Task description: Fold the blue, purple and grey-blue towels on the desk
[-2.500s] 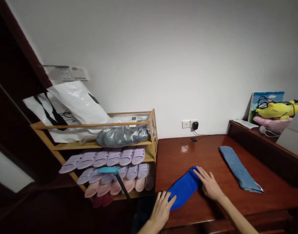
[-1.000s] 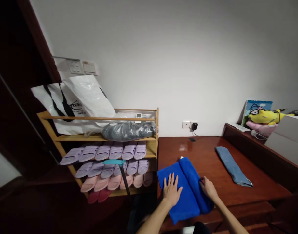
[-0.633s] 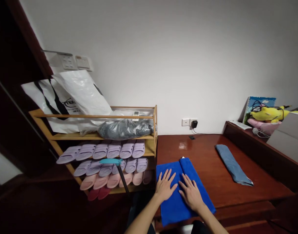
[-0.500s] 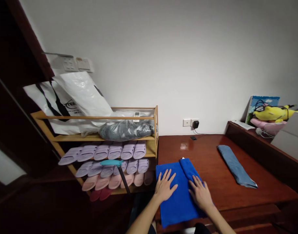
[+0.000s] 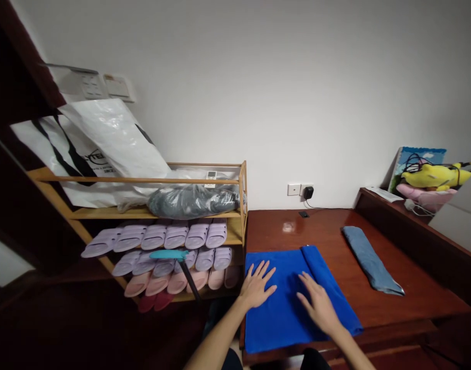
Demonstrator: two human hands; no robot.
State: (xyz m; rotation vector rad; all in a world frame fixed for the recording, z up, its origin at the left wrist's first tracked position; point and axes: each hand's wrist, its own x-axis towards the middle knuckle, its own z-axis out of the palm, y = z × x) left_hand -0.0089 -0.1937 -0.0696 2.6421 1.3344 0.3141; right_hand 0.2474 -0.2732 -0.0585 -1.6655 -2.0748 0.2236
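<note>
A bright blue cloth (image 5: 277,318) lies flat on the dark red wooden table (image 5: 270,226), with its right side folded over into a narrow strip. My left hand (image 5: 256,288) rests palm down on the cloth's left part, fingers spread. Over the middle of the cloth, just left of the folded strip, is my right hand (image 5: 317,306); its fingers are apart and nothing is in them. Whether the right palm touches the cloth I cannot tell. Farther right on the table lies a folded grey-blue cloth (image 5: 372,259), apart from both hands.
Left of the table stands a wooden shoe rack (image 5: 197,180) with purple slippers (image 5: 154,237), pink slippers and white bags (image 5: 112,139). A black plug (image 5: 308,192) sits in the wall socket. On the raised ledge at right are a yellow plush toy (image 5: 432,176) and white boxes (image 5: 459,221).
The blue cloth's folded strip has moved right, so more of the cloth is spread flat. My right hand has come off the strip. The left hand still presses the left part.
</note>
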